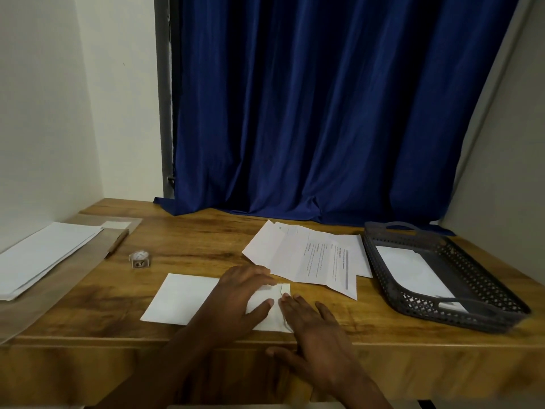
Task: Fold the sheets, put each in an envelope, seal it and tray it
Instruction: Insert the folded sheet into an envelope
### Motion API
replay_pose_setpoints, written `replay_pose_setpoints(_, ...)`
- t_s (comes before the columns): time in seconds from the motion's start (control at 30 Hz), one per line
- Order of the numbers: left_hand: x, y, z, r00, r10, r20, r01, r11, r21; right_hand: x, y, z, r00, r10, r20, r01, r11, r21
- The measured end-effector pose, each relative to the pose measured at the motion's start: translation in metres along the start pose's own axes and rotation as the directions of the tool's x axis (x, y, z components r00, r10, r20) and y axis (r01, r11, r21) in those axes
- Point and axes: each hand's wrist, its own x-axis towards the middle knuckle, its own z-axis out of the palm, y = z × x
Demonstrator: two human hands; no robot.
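Observation:
A white envelope [182,299] lies flat near the table's front edge. My left hand [236,299] presses on its right part with fingers straight. My right hand [312,326] lies flat beside it, fingertips on the envelope's right end by the flap. Behind them a loose pile of printed sheets [312,258] rests on the table. A dark plastic tray [483,308] at the right holds a white envelope [413,270].
A stack of white envelopes [41,258] sits at the far left with a pencil [118,243] beside it. A small roll of stickers [140,258] stands on the wooden table [191,240]. A blue curtain [309,113] hangs behind.

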Motion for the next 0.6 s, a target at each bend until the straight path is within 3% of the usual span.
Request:
replay_pose_setpoints(0.07, -0.015, -0.005, -0.016, 0.997, -0.014, 0.073, 0.007, 0.995, 0.095, -0.003, 0.001, 0.0, 1.0, -0.01, -0.015, 0.01, 1.0, 0.013)
replay_pose_setpoints(0.27, -0.083, -0.036, -0.082, 0.908, -0.245, 0.34, 0.126, 0.933, 0.336, -0.013, 0.007, 0.004, 0.994, -0.02, -0.105, 0.024, 0.999, 0.041)
replay_pose_setpoints(0.37, -0.116, -0.048, -0.098, 0.942, -0.196, 0.272, 0.12, 0.955, 0.27, -0.013, 0.008, 0.008, 0.987, -0.017, -0.162, 0.038, 0.991, 0.129)
replay_pose_setpoints(0.47, -0.138, -0.056, -0.104, 0.973, -0.142, 0.181, 0.108, 0.976, 0.19, -0.017, 0.01, 0.021, 0.945, -0.012, -0.328, 0.083, 0.975, 0.205)
replay_pose_setpoints(0.6, -0.145, -0.053, -0.105, 0.986, -0.168, 0.009, 0.168, 0.984, -0.066, -0.021, 0.015, 0.032, 0.895, 0.04, -0.444, 0.161, 0.9, 0.406)
